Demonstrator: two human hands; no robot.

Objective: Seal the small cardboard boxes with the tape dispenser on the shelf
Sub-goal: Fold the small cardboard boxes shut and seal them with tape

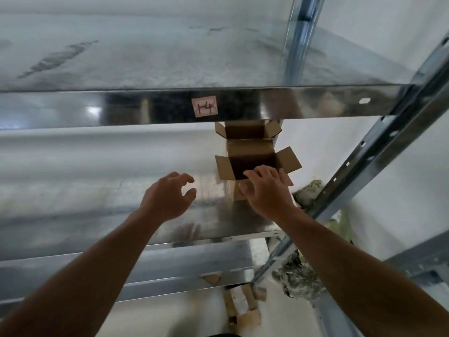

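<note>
Evidently the right grip [264,188] was closed on the near box [252,166], with fingers hooked over its front rim and the thumb laid against its front wall. The left grip [167,198] was held spread and loosely curled, holding nothing, above the shelf [97,178] just beside that box. Both boxes were set near the shelf's right end, the far box [245,131] just behind the near one, and every flap was seen standing open. No tape dispenser could be seen. If the near box were dragged by one rim alone, it could be tipped or its flap creased. The far box might be knocked back under the upper shelf [145,108]. So near the right edge, either box could be pushed off.
</note>
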